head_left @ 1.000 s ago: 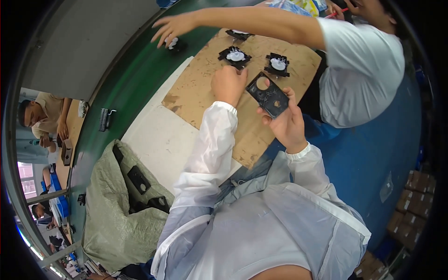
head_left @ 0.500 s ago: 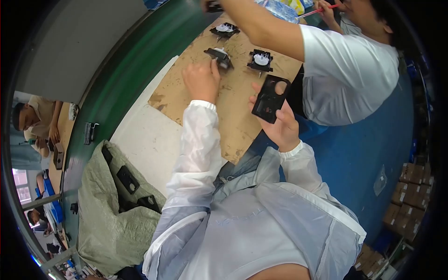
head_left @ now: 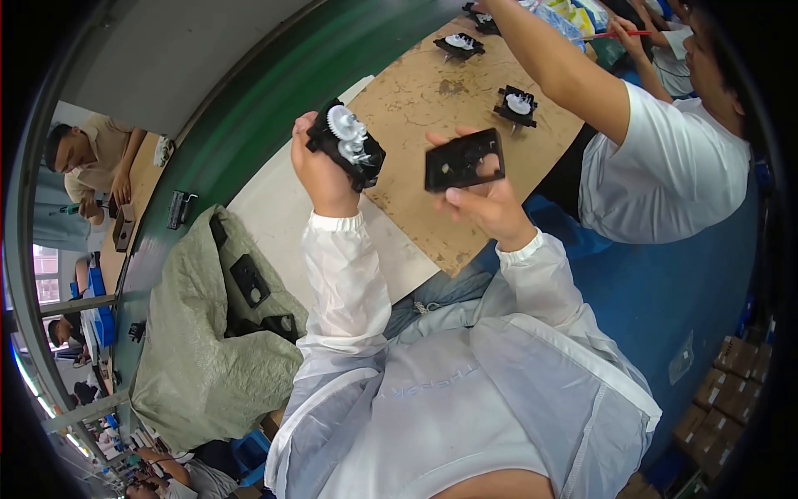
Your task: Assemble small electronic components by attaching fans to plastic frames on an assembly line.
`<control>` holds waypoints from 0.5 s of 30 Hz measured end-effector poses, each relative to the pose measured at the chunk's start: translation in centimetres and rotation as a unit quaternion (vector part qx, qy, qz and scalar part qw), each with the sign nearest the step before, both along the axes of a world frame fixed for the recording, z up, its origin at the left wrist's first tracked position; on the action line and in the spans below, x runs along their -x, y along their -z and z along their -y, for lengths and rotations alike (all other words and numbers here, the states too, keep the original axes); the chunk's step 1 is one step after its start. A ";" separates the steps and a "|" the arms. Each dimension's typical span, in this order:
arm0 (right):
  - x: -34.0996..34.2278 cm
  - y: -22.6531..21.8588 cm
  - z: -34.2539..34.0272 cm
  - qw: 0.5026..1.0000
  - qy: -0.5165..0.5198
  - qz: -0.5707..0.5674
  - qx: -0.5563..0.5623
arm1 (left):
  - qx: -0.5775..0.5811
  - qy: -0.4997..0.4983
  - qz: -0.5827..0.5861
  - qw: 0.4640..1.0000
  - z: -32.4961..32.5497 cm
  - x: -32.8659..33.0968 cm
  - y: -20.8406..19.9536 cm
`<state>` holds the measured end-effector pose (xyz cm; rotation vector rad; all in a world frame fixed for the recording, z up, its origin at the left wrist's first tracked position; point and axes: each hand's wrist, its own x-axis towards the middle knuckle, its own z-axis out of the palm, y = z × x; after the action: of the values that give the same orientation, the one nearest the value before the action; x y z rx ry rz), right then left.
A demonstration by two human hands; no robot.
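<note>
Your left hand is gripping a black gear housing, its white gears exposed, while your right hand pinches a black rectangular plastic cover with the thumb at its near edge, the two parts held apart. Beyond your right hand, one white-geared unit sits on the brown board, and another geared unit lies farther off, near a co-worker's forearm. Nearer you than your left hand, and to its left, an open green woven sack holds black plastic parts.
</note>
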<state>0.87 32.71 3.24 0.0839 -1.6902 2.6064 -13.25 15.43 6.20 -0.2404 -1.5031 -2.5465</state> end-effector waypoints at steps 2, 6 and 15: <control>1.1 -0.4 1.2 0.993 -0.007 -0.088 0.079 | -0.026 0.038 0.026 0.999 1.2 -0.7 -1.2; 2.9 -1.7 3.1 0.967 -0.013 -0.166 0.191 | -0.067 0.068 0.067 0.993 2.7 -2.4 -3.6; 4.8 -5.4 7.8 0.950 0.085 -0.300 -0.009 | -0.036 0.019 0.083 0.996 3.9 -5.2 -5.9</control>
<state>-3.92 24.90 8.68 0.6285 -1.4207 2.1300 -8.00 11.50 12.15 -0.0483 -1.4695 -2.7037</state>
